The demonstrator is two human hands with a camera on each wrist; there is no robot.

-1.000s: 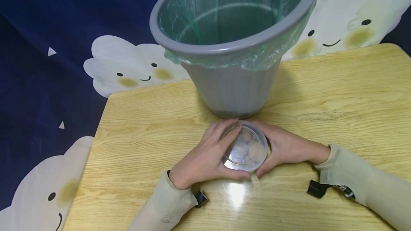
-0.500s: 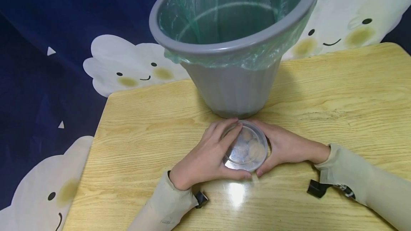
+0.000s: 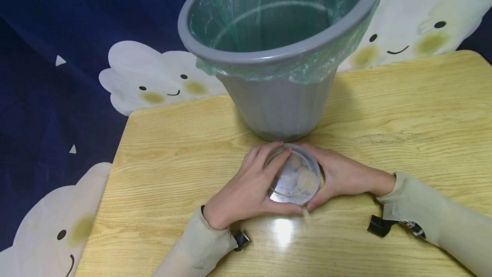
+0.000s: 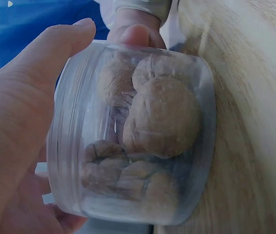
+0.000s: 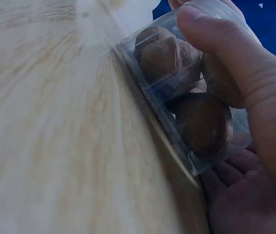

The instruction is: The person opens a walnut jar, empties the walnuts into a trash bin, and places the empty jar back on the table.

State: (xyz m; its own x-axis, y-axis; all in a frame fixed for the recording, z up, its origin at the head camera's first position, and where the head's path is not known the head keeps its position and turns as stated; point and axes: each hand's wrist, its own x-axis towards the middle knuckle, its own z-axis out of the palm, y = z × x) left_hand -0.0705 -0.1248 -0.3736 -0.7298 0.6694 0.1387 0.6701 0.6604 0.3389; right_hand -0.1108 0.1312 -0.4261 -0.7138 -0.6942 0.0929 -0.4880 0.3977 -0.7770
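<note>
A round clear plastic jar (image 3: 288, 178) with a lid stands upright on the table, seen from above in the head view. Several wrinkled, brown walnuts (image 4: 165, 117) show through its wall in both wrist views. My left hand (image 3: 247, 193) grips the upper part of the jar, its fingers over the lid's far side and its thumb along the near edge. From the other side, my right hand (image 3: 342, 172) holds the jar's body, thumb in front and the remaining fingers behind, partly hidden. In the right wrist view, that thumb (image 5: 230, 48) lies across the jar wall.
Just behind the jar stands a tall grey trash bin (image 3: 282, 106) with a green plastic liner (image 3: 326, 67) folded over its rim. The wooden table (image 3: 165, 170) ends at the left and back, against a dark blue curtain (image 3: 57, 110) with cloud prints.
The left thumb has crept slightly to the right along the jar's near edge. Both hands keep their hold, and the jar stays in place.
</note>
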